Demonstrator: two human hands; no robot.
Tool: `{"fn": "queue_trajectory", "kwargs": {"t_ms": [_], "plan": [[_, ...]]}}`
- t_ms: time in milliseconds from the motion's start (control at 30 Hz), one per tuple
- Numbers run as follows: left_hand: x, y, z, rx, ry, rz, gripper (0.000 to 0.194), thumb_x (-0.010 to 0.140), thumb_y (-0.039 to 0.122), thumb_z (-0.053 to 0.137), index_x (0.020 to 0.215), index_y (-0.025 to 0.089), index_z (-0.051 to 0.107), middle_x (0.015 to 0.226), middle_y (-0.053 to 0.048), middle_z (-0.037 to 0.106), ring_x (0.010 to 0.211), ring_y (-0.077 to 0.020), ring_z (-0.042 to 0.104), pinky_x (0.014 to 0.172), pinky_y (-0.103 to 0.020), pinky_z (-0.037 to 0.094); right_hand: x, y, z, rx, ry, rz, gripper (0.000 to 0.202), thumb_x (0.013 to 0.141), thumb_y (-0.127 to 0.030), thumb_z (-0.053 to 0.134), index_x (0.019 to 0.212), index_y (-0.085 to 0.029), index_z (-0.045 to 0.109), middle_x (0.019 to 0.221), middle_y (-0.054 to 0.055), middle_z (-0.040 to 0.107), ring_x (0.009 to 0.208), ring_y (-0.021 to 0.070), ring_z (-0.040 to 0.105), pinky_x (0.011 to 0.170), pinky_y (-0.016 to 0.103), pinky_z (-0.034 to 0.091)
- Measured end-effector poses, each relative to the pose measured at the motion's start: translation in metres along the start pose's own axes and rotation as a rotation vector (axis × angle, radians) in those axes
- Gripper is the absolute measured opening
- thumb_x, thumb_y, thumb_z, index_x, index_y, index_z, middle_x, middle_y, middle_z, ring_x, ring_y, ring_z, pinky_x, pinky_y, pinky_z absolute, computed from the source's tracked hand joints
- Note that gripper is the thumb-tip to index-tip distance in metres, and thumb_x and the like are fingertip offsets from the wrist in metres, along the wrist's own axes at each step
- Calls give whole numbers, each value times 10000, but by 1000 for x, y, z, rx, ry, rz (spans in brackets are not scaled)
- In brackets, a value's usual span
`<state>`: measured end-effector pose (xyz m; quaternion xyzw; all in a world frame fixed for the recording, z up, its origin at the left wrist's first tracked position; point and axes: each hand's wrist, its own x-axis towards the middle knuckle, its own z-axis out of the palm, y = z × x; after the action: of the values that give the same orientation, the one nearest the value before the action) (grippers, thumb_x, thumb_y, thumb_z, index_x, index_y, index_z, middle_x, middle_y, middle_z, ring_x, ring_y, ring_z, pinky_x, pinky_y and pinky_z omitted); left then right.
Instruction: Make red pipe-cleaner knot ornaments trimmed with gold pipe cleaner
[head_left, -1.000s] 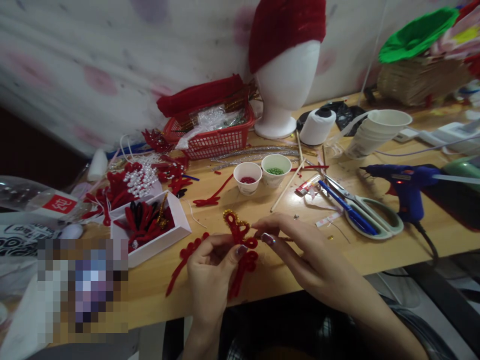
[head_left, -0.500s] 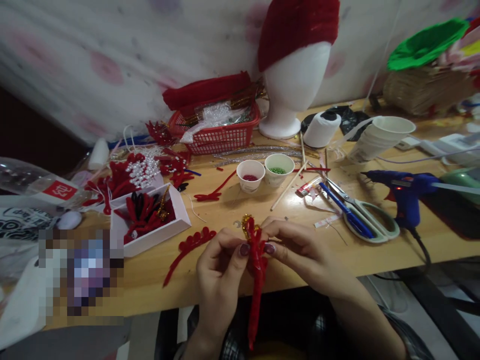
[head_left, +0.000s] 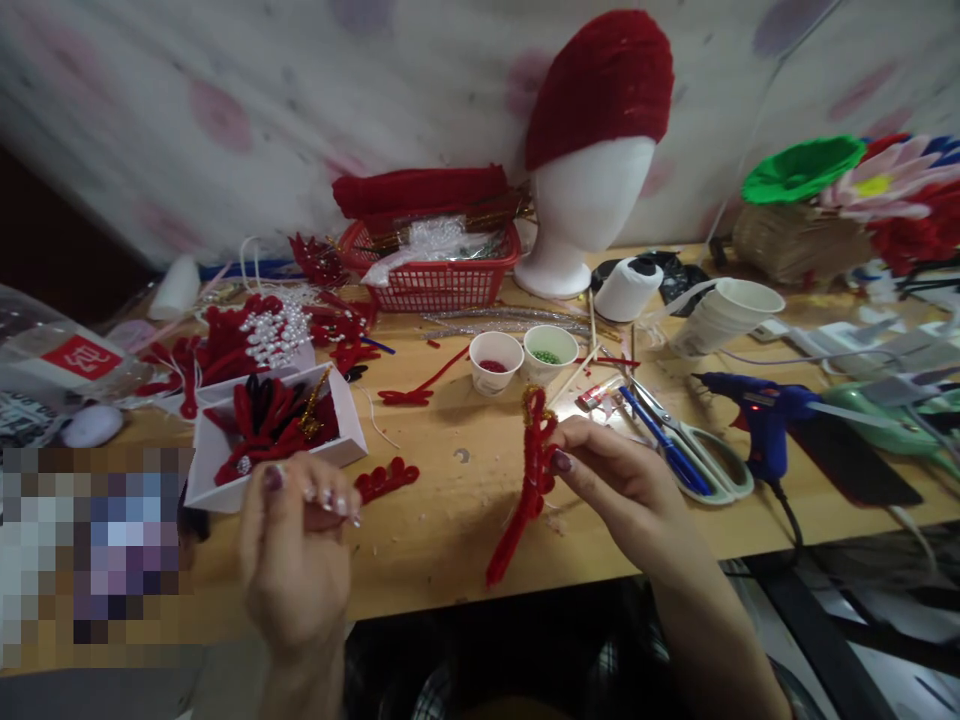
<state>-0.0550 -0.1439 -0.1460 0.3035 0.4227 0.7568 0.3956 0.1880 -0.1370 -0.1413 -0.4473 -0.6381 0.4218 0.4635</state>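
Note:
My right hand (head_left: 622,490) pinches a red chenille-stem piece (head_left: 525,500) between thumb and fingers. The piece has looped edges, gold tinsel trim around its top and a long stem hanging down to the left. My left hand (head_left: 296,560) is off the piece, raised in front of the white box (head_left: 277,475). Its fingers are loosely curled, apart from the thumb, and I see nothing in them. The box holds red and black chenille pieces and a gold twist. Just right of my left hand, a red looped chenille strip (head_left: 386,480) lies on the table, partly hidden.
Two paper cups hold red beads (head_left: 493,366) and green beads (head_left: 546,357). To the right are scissors (head_left: 724,480), a blue pen (head_left: 667,445) and a blue glue gun (head_left: 765,420) with its cord. Behind stand a red basket (head_left: 435,285) and a foam head (head_left: 585,220) wearing a red cap.
My left hand has let go of the red chenille piece and moved left towards the white box. My right hand keeps the piece, now held higher over the table. The view has shifted.

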Motion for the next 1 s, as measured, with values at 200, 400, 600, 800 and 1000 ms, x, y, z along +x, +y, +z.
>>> {"fn": "queue_trajectory", "kwargs": {"t_ms": [200, 400, 600, 800, 1000], "plan": [[15, 9, -17, -136, 84, 44, 224, 708, 371, 856, 667, 252, 671, 1029, 47, 758, 1094, -156, 615, 939, -244, 526, 1, 0, -4, -99, 99, -8, 84, 954, -314, 602, 951, -247, 654, 893, 5, 633, 869, 152, 612, 786, 265, 481], [-23, 1, 34, -443, -546, -559, 232, 910, 380, 652, 738, 236, 593, 427, 102, 468, 358, -78, 460, 433, -180, 486, 4, -7, 9, -210, 62, -45, 128, 974, -285, 550, 918, -225, 648, 853, 7, 655, 820, 148, 608, 743, 266, 472], [-18, -11, 32, 399, -570, -298, 322, 813, 422, 744, 651, 187, 596, 541, 60, 470, 485, -76, 381, 465, -175, 314, 2, -4, -6, -279, 128, -260, 105, 968, -165, 546, 946, -228, 627, 906, 2, 620, 876, 128, 588, 779, 250, 473], [-13, -3, 36, 625, -615, 13, 246, 935, 380, 577, 769, 207, 632, 812, -5, 638, 593, -108, 484, 586, -236, 380, -3, -9, -13, -420, 127, -590, 269, 915, -2, 512, 1013, -215, 643, 953, 26, 581, 902, 139, 597, 787, 293, 511], [-14, 1, 49, 415, -729, -245, 291, 957, 468, 534, 803, 222, 508, 575, 84, 413, 496, -93, 354, 481, -214, 296, -12, -20, -16, -736, 142, -860, 265, 862, -6, 636, 1032, -195, 710, 965, 33, 644, 909, 181, 612, 905, 429, 517]]}}
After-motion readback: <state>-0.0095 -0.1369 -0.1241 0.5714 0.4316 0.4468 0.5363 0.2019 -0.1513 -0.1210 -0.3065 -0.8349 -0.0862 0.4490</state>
